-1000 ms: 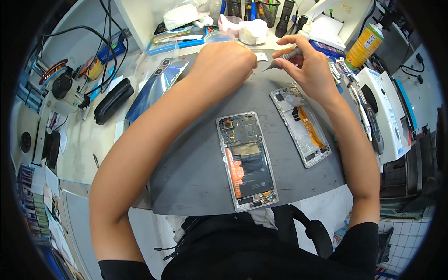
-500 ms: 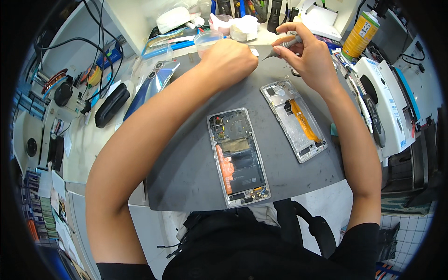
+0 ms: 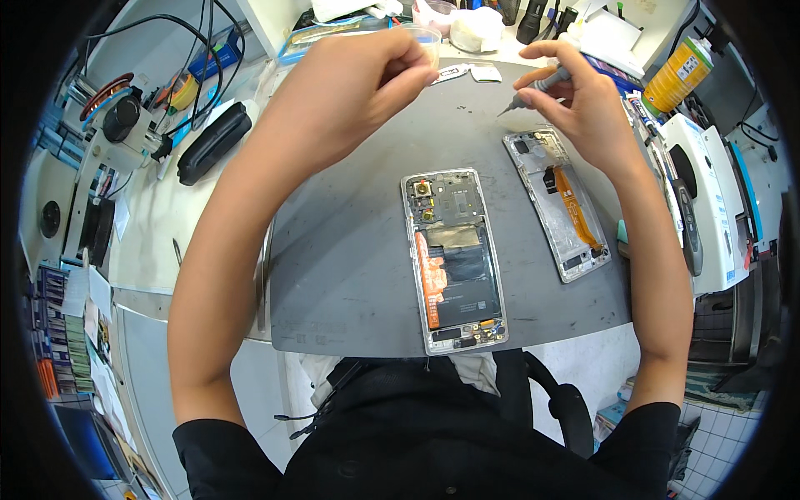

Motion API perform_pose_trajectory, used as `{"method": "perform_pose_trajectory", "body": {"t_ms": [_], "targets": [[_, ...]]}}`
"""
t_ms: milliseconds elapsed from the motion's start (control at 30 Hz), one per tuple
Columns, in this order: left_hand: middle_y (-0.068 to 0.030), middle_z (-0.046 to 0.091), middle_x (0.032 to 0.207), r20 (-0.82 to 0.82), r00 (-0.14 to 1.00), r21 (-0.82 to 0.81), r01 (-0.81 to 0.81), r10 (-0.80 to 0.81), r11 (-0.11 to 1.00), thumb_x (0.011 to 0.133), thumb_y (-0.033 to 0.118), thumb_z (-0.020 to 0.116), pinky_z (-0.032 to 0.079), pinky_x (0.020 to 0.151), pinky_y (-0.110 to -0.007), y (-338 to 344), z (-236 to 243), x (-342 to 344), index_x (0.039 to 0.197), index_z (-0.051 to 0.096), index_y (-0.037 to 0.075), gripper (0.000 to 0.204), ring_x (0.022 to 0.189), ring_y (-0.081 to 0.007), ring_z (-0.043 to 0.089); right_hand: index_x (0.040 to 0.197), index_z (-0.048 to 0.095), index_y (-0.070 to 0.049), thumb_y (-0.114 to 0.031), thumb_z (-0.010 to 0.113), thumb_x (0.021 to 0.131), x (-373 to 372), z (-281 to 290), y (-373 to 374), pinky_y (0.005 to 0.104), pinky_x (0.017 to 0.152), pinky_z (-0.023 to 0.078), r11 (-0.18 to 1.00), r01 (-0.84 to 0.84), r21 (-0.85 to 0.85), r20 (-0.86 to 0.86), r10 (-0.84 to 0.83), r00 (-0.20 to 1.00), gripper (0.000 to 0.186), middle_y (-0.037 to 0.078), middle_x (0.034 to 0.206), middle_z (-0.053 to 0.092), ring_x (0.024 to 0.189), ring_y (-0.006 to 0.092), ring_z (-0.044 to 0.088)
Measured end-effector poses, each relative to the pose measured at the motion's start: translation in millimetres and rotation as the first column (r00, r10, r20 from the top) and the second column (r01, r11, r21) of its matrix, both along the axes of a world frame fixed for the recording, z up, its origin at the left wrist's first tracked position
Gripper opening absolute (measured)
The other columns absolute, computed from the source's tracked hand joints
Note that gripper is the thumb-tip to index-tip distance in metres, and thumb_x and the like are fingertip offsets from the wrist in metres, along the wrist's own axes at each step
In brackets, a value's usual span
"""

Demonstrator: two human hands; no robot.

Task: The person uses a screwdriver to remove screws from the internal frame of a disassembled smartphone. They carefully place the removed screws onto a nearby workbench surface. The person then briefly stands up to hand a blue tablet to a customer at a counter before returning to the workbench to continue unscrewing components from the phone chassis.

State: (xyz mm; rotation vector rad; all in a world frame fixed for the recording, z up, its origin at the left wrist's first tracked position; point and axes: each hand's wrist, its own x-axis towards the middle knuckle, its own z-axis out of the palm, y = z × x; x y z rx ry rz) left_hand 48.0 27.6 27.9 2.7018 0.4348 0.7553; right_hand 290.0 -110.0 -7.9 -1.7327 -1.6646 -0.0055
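My left hand (image 3: 367, 87) is curled with fingertips pinched near a clear cup (image 3: 427, 42); what they hold, if anything, is hidden. My right hand (image 3: 583, 108) grips a grey pen-like tool (image 3: 547, 82) whose thin tip points down-left above the grey mat (image 3: 350, 317). An opened phone (image 3: 457, 271) lies upright in the picture at the mat's middle, showing board, camera and battery with an orange tab. A second phone frame (image 3: 552, 225) with an orange flex cable lies angled beside it, under my right wrist. Small pale pieces (image 3: 485, 73) sit at the mat's far edge.
At left are a black case (image 3: 212, 142), cables and a spool stand. At right stand a yellow spray can (image 3: 675, 75), a white machine (image 3: 708, 217) and pens. The back shelf (image 3: 621, 37) holds a flashlight (image 3: 531, 21), containers and white cloths.
The view has shifted. My left hand has moved up and left, its fingers turning into view, and it now covers where the blue back panel was. My right hand still holds the tool.
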Motion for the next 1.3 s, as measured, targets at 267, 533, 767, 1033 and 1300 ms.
{"method": "perform_pose_trajectory", "body": {"t_ms": [267, 533, 767, 1033, 1300], "targets": [[-0.0099, 0.073, 0.079, 0.009, 0.998, -0.314, 0.061, -0.061, 0.948, 0.091, 0.017, 0.072, 0.054, 0.066, -0.027, -19.3, -28.5, -33.3, 0.097, 0.074, 0.003, 0.015, 0.072, -0.0166, 0.072, 0.128, 0.047, 0.0, 0.004, 0.073, 0.087, -55.3, 34.1, -11.9, 0.0198, 0.066, 0.059, 0.958, -0.264, 0.111, -0.321, 0.286, 0.903, 0.049, 0.013, 0.106, 0.068, 0.099, 0.0194, 0.072], [-0.0106, 0.073, 0.075, 0.02, 0.999, -0.28, 0.036, -0.032, 0.959, 0.087, 0.022, 0.077, 0.054, 0.062, -0.028, -24.4, -25.4, -35.0, 0.09, 0.074, 0.004, 0.019, 0.066, -0.0195, 0.07, 0.134, 0.047, 0.004, 0.006, 0.067, 0.09, -55.3, 28.2, -10.9, 0.0278, 0.078, 0.061, 0.842, -0.483, 0.241, -0.039, 0.506, 0.862, 0.049, 0.021, 0.115, 0.067, 0.106, 0.0267, 0.071], [-0.0099, 0.072, 0.073, 0.021, 0.998, -0.271, 0.055, -0.052, 0.961, 0.084, 0.021, 0.079, 0.054, 0.062, -0.028, -26.4, -25.0, -33.1, 0.088, 0.074, 0.004, 0.018, 0.064, -0.0191, 0.069, 0.133, 0.048, 0.002, 0.002, 0.068, 0.09, -56.3, 28.4, -12.0, 0.0243, 0.073, 0.06, 0.85, -0.501, 0.161, -0.09, 0.518, 0.851, 0.047, 0.019, 0.109, 0.07, 0.102, 0.0233, 0.072], [-0.0102, 0.071, 0.072, 0.022, 0.998, -0.215, 0.069, -0.066, 0.974, 0.083, 0.021, 0.08, 0.053, 0.06, -0.029, -27.5, -30.8, -29.7, 0.086, 0.073, 0.004, 0.019, 0.064, -0.0198, 0.069, 0.132, 0.05, 0.0, 0.001, 0.07, 0.089, -62.4, 30.5, -15.9, 0.0243, 0.071, 0.06, 0.872, -0.475, 0.116, -0.014, 0.48, 0.877, 0.047, 0.017, 0.106, 0.072, 0.1, 0.0199, 0.072], [-0.012, 0.069, 0.069, -0.014, 0.994, -0.301, 0.098, -0.107, 0.949, 0.087, 0.016, 0.065, 0.051, 0.059, -0.032, -30.7, -43.7, -21.7, 0.092, 0.075, 0.0, 0.019, 0.061, -0.0212, 0.065, 0.129, 0.052, -0.004, 0.002, 0.071, 0.088, -61.2, 26.7, -17.6, 0.0239, 0.071, 0.06, 0.903, -0.428, 0.022, -0.016, 0.429, 0.903, 0.046, 0.011, 0.118, 0.066, 0.103, 0.0181, 0.071]]}}
